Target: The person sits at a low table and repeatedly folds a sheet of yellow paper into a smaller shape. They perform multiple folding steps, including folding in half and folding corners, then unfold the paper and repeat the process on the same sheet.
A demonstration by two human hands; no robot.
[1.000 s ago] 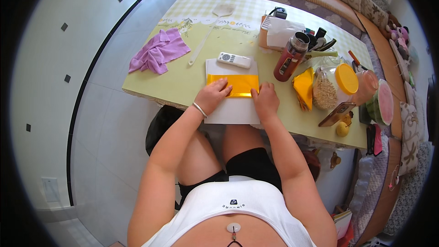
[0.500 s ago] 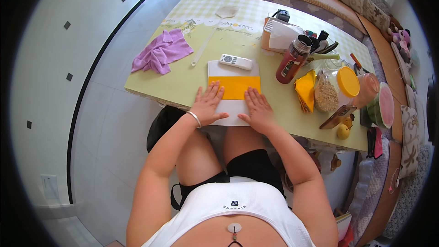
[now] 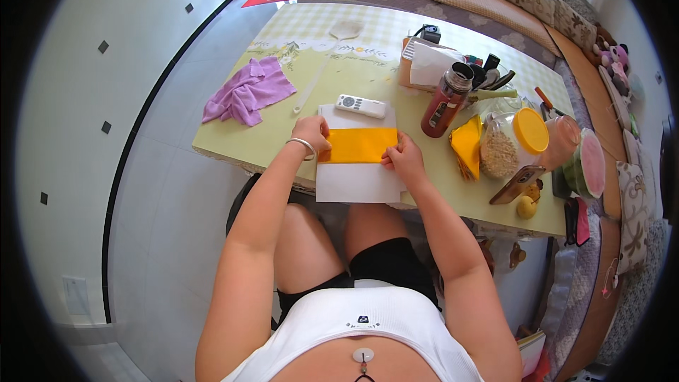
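A strip of shiny yellow paper [image 3: 361,146] lies crosswise over white paper [image 3: 357,184] at the table's front edge. My left hand [image 3: 312,132] is closed on the strip's left end, its fingers curled. At the right end, my right hand [image 3: 404,158] pinches the yellow paper between thumb and fingers. A white remote control [image 3: 361,105] rests on the far part of the white paper, just beyond the strip. More folded yellow paper [image 3: 467,143] stands to the right, beside a jar.
A purple cloth [image 3: 249,92] and a long-handled white fly swatter [image 3: 346,30] lie at the left. On the right stand a red thermos [image 3: 446,101], a yellow-lidded jar of oats [image 3: 501,150], a phone [image 3: 517,184], a small yellow fruit [image 3: 526,207] and a cut watermelon [image 3: 587,163].
Both hands were flat on the paper with fingers spread. Now they have moved apart to the yellow strip's two ends, and their fingers are closed on it.
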